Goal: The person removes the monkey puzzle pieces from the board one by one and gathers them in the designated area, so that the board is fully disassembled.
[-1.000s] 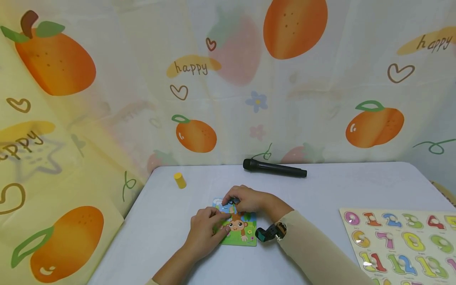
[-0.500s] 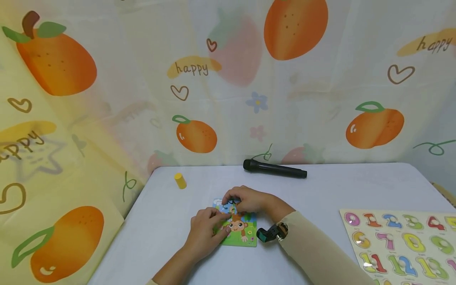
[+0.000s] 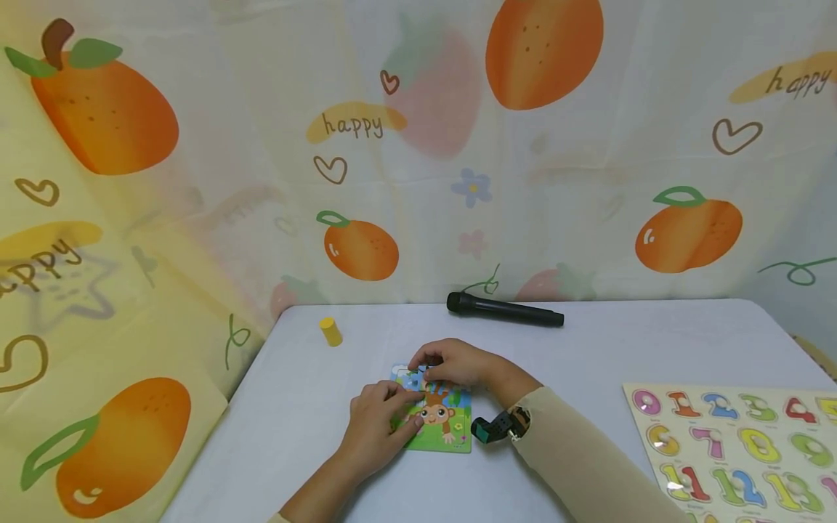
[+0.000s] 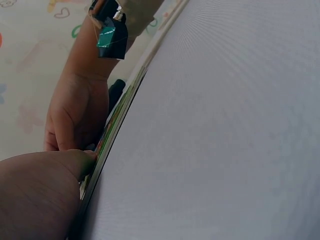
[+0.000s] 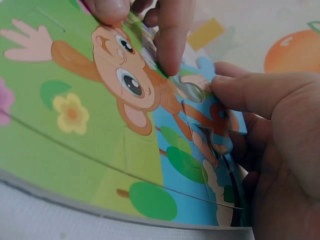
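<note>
A monkey jigsaw puzzle (image 3: 434,436) with a green and blue picture lies on the white table. My left hand (image 3: 375,421) rests on its left part, thumb and fingertips touching the picture. At its upper edge my right hand (image 3: 458,363) pinches a blue puzzle piece (image 5: 220,112) with part of the monkey on it. In the right wrist view this piece sits tilted, raised above the pieces around it, with the right thumb (image 5: 240,90) at its edge. The left wrist view shows the puzzle edge-on, and the right hand's fingertips are hidden behind my left hand.
A black microphone (image 3: 503,310) lies at the table's back. To the back left stands a yellow cylinder (image 3: 330,332). A number puzzle board (image 3: 637,428) lies at the right, and a fruit-printed cloth (image 3: 431,218) hangs behind the table.
My right hand has shifted slightly up and its fingers have moved on the piece, so more of the monkey's brown body shows. The left hand stays in place.
</note>
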`<state>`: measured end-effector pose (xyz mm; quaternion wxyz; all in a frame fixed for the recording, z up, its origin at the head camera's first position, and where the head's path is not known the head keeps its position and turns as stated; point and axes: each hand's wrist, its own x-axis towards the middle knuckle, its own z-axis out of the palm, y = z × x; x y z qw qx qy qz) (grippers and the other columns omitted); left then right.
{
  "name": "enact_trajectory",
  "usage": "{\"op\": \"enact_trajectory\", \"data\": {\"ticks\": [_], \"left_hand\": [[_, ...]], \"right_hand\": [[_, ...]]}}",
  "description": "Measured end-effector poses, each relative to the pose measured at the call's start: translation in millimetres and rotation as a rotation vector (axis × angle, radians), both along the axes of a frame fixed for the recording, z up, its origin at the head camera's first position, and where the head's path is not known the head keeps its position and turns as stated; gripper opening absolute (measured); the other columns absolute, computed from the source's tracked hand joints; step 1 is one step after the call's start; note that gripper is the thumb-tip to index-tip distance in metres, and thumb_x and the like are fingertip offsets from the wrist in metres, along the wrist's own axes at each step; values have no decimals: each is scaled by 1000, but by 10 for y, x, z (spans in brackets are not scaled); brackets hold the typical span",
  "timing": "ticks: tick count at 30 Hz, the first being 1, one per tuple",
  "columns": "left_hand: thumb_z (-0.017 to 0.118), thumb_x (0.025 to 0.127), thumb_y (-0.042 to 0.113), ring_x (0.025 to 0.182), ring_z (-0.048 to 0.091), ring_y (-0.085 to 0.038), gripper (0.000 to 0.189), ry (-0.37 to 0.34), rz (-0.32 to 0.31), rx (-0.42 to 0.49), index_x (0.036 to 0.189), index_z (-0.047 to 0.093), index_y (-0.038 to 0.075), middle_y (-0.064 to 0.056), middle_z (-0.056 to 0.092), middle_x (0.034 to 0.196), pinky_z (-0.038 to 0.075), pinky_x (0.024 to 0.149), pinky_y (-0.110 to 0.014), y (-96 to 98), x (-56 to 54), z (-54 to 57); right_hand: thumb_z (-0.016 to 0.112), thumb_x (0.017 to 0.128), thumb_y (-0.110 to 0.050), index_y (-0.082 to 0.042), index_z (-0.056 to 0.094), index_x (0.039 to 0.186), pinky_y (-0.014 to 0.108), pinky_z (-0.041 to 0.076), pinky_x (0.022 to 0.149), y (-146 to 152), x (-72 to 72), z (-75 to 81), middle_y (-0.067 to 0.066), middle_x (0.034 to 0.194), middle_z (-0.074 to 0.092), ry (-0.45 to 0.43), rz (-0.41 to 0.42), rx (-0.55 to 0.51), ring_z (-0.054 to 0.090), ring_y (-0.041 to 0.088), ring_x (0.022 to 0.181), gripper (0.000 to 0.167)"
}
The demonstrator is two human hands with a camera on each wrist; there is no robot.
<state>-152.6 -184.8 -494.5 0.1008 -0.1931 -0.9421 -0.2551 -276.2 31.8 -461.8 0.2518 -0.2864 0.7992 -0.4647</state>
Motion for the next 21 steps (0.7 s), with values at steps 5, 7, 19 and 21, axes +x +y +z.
{"op": "enact_trajectory", "data": {"ticks": [5, 7, 19, 21], "left_hand": [[81, 96, 33, 107, 49, -19, 33, -1, 2, -5, 129, 77, 30, 6, 59, 114, 35, 89, -47, -4, 2, 5], [81, 96, 33, 108, 49, -19, 33, 2, 4, -6, 129, 77, 31, 6, 59, 113, 34, 88, -46, -5, 1, 4], [80, 96, 32, 107, 49, -19, 33, -2, 1, -2, 130, 77, 30, 5, 59, 114, 35, 89, -47, -8, 3, 12], [80, 96, 32, 108, 49, -19, 33, -1, -2, 0, 130, 77, 30, 5, 59, 114, 35, 89, -47, -5, 4, 12]], "right_hand": [[70, 103, -9, -20, 79, 117, 32, 52, 90, -12, -17, -24, -2, 123, 71, -3, 12, -4, 62, 15, 105, 20], [70, 103, -9, -19, 79, 118, 28, 51, 80, -17, -20, -29, -2, 113, 70, -1, 14, -8, 60, 14, 94, 20], [71, 101, -7, -10, 73, 120, 29, 50, 79, -2, -73, 29, 0, 90, 70, -9, -4, -65, 62, 13, 81, 19], [72, 101, -7, -8, 71, 121, 30, 51, 79, 10, -82, 37, 1, 91, 72, -33, -13, -75, 64, 14, 80, 20]]}}
